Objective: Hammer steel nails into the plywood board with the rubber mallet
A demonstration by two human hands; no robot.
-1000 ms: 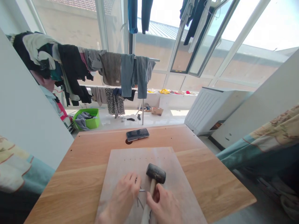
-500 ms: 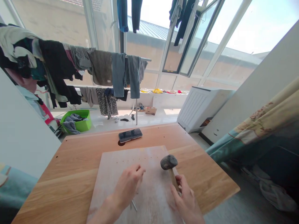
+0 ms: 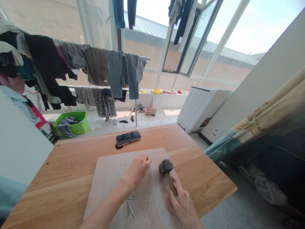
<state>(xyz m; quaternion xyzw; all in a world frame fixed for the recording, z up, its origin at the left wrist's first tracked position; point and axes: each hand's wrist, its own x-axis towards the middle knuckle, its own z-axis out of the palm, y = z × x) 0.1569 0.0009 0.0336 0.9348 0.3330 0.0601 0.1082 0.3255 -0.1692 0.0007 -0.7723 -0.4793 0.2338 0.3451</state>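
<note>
My right hand [image 3: 182,202] is wrapped round the wooden handle of a hammer [image 3: 166,166]. The hammer's thick dark head is raised at the board's right side. My left hand [image 3: 139,168] is closed in a pinch over the far part of a pale wooden board [image 3: 152,194]; whatever its fingertips hold is hidden. A row of small dark holes or marks runs across the far part of the board, partly covered by that hand. Several silvery nails [image 3: 130,210] lie loose on the board beside my left forearm.
The board rests on a wooden table [image 3: 59,178]. A phone [image 3: 128,137] lies beyond it, beside a round hole [image 3: 119,146]. Past the table stand a green laundry tub [image 3: 79,127], a rack of clothes [image 3: 116,73] and a white washing machine [image 3: 200,108]. A curtain [image 3: 247,124] hangs at right.
My left hand has moved forward and right over the row of marks, uncovering more of the loose nails. The hammer stays in my right hand, its head slightly shifted. The view has turned slightly right.
</note>
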